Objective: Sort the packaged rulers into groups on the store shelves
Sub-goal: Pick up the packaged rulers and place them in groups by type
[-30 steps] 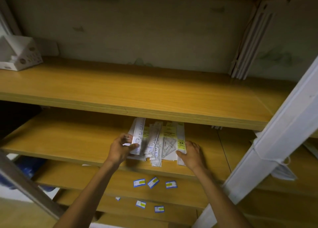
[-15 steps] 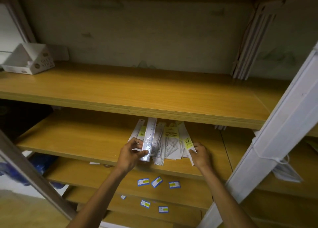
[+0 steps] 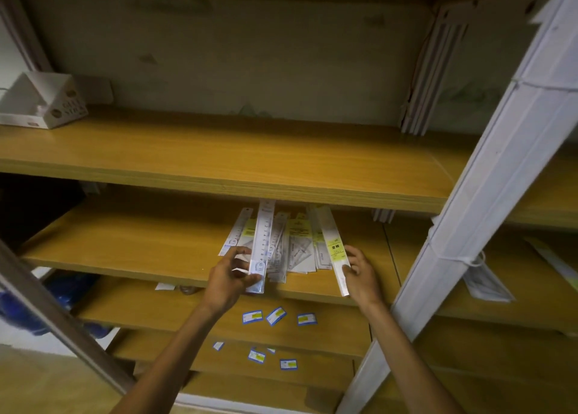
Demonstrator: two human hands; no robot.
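Note:
A loose pile of packaged rulers (image 3: pixel 291 244) lies on the second wooden shelf (image 3: pixel 131 241), partly under the shelf above. My left hand (image 3: pixel 230 276) pinches the near end of a long clear ruler (image 3: pixel 264 238) that points away from me over the pile. My right hand (image 3: pixel 359 273) holds the near end of another packaged ruler with a yellow label (image 3: pixel 334 248), angled at the pile's right side, its tip past the shelf's front edge.
The upper shelf (image 3: pixel 219 154) carries a white cardboard box (image 3: pixel 43 100) at far left and white strips (image 3: pixel 428 75) leaning at the back right. Small blue-and-yellow labels (image 3: pixel 275 316) lie on lower shelves. A white upright post (image 3: pixel 488 176) stands to the right.
My left hand has pulled one long ruler out of the pile toward the shelf's front edge. My right hand has drawn the yellow-labelled ruler out to the right.

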